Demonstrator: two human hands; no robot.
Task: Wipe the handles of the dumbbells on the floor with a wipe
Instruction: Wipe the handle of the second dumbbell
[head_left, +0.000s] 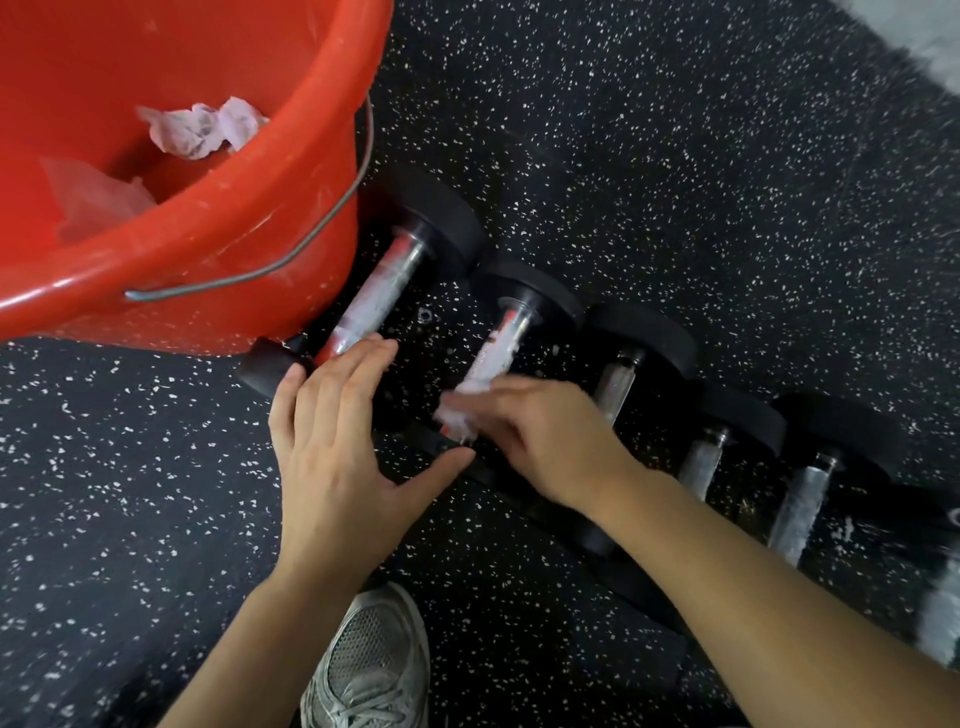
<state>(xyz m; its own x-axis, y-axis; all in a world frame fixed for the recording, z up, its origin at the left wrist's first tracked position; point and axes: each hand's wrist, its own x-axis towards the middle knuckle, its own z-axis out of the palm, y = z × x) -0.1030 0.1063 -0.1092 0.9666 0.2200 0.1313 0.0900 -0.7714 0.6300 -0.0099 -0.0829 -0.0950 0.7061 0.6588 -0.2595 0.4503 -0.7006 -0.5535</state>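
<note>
Row of dumbbells (519, 338) on the floor (675, 156), bucket (234, 249) at ten o'clock: right hand (540, 441), fingers pinched on a wipe (457, 415), rubs the second handle (498, 353); left hand (332, 441) spread, empty; next, likely the handle at three o'clock.

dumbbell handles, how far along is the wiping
Done: hard to judge; crumpled used wipes lie in the red bucket, hinting at earlier wiping, perhaps the first dumbbell's handle beside it. In hand: the right hand rubs a wipe on the second handle, with the left hand open alongside. Left: apparently the three handles to the right.
</note>
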